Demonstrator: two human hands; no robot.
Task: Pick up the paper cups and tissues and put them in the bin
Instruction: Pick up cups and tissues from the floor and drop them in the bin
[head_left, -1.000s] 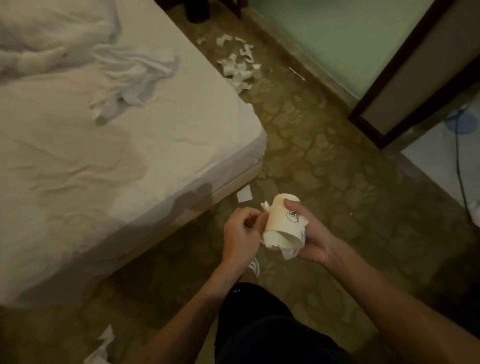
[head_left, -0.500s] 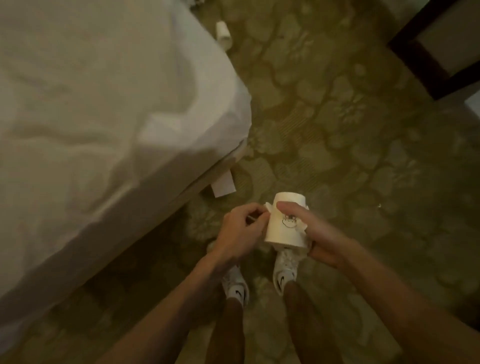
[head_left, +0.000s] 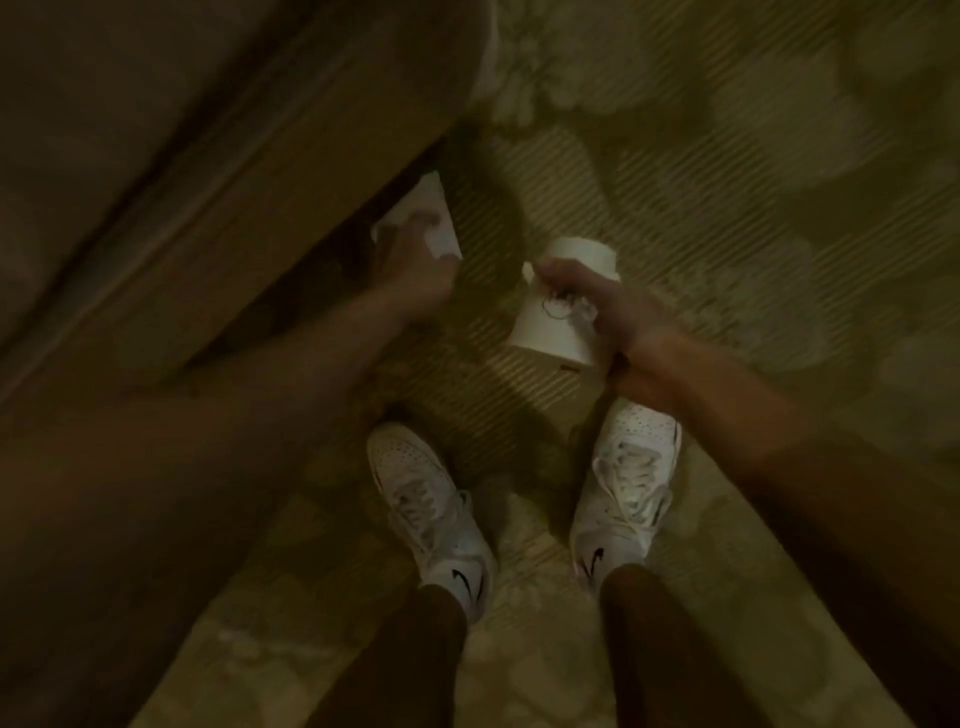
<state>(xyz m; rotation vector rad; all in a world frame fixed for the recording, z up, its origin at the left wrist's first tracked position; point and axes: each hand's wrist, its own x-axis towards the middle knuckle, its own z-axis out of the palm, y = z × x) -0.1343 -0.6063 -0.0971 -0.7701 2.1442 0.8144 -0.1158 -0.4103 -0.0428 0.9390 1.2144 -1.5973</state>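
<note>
My right hand (head_left: 613, 317) grips a white paper cup (head_left: 558, 317) with a small black drawing on its side, held above the carpet with its mouth tilted toward me. My left hand (head_left: 415, 270) reaches down to a flat white tissue (head_left: 431, 208) lying on the floor at the edge of the bed. Its fingers lie on the tissue; blur hides whether they pinch it. No bin is in view.
The bed's side (head_left: 208, 171) fills the upper left, low and close. Patterned carpet (head_left: 727, 156) covers the floor to the right. My two white sneakers (head_left: 431, 514) stand just below the hands.
The view dropped low toward the floor. My left hand left the cup and reached down to the tissue by the bed. The right hand kept hold of the cup.
</note>
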